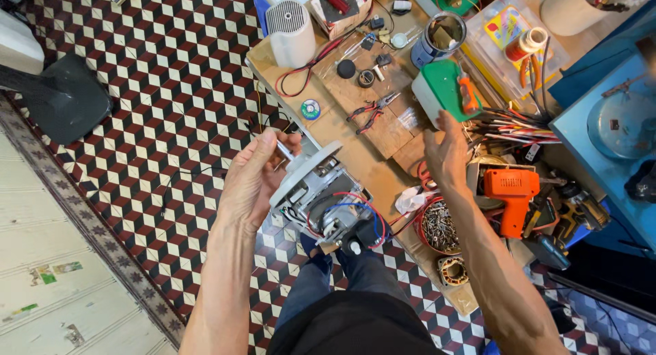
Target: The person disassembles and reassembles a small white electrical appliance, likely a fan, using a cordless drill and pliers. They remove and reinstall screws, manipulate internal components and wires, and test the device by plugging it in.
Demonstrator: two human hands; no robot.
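At frame centre a fan motor (321, 194) is gripped by the left hand (254, 177), fingers closed round its shaft; the right hand (445, 152), fingers loosely curled and empty, is held beside the green case (441, 88); held one-handed, the motor could be dropped, or its loose wires (362, 208) snagged.

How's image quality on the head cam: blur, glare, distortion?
Head view: even, soft light, no hard shadows; wide-angle lens bends the tiled floor toward the edges; left hand and fan motor are sharp; right hand is slightly soft; mild glare on the clear plastic bag; forearms stretch toward the bottom edge.
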